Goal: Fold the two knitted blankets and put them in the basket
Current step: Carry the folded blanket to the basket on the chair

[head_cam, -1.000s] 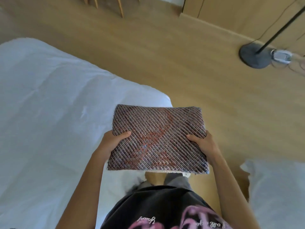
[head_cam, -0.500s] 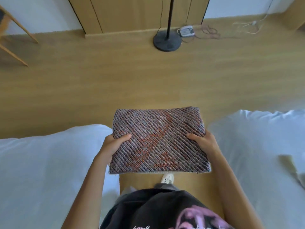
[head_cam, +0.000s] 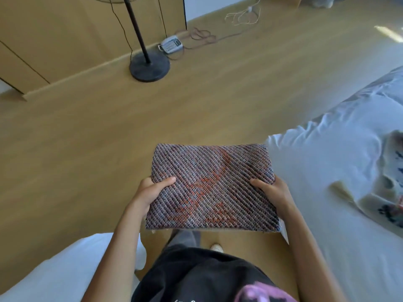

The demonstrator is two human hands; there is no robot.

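A folded rectangular knitted blanket in purple-grey yarn with an orange-red pattern [head_cam: 212,188] is held flat in the air in front of the person's waist, above the pale wooden plank floor [head_cam: 87,138]; its far edge is a smooth rounded fold, its near edge shows stacked layers with a pale underside, and a white tag [head_cam: 284,231] sticks out at the near right corner. The left hand [head_cam: 152,189] grips the left edge, thumb laid flat on top; the right hand [head_cam: 271,191] grips the right edge the same way; the fingers of both curl under the cloth and are hidden, so how far they reach I cannot tell. The far right corner of the blanket sits just beside the rumpled edge of a white-covered bed [head_cam: 327,162] on the right; on that bed, well apart from the hands, lies a crumpled cream blanket with dark blue and red motifs [head_cam: 390,192], blurred and partly cut by the frame. Another white-covered bed [head_cam: 65,271] fills the lower left; only a narrow strip of floor lies between the two, where a pale shoe [head_cam: 217,247] shows below a black T-shirt with pink print [head_cam: 196,277]. Ahead and to the left the floor is broad and open up to a light wooden cabinet [head_cam: 65,29]; a black round-based floor lamp [head_cam: 149,67] stands near its foot, with a white power strip [head_cam: 171,44] and loose cables just beside it.
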